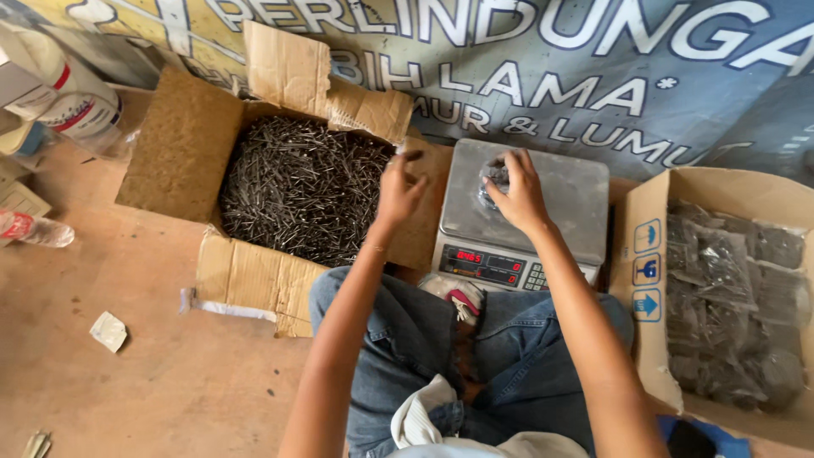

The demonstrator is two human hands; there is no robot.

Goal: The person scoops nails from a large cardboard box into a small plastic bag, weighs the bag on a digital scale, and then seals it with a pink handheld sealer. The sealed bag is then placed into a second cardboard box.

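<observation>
Weighing out nails, looks like | right hand (515,191) pinching a small clear bag of nails (494,178) on the scale (566,199) | left hand (398,188) loosely curled over the open nail box (297,187), can't tell if it holds any | box of filled bags (731,293) on the right pretty full, loads of loose nails left

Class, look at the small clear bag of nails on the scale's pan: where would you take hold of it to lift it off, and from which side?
Probably by the gathered plastic at its top, from above. The bag of nails sits on the scale with the right hand over it and the left hand alongside; its lower part looks lumpy with nails.
</observation>
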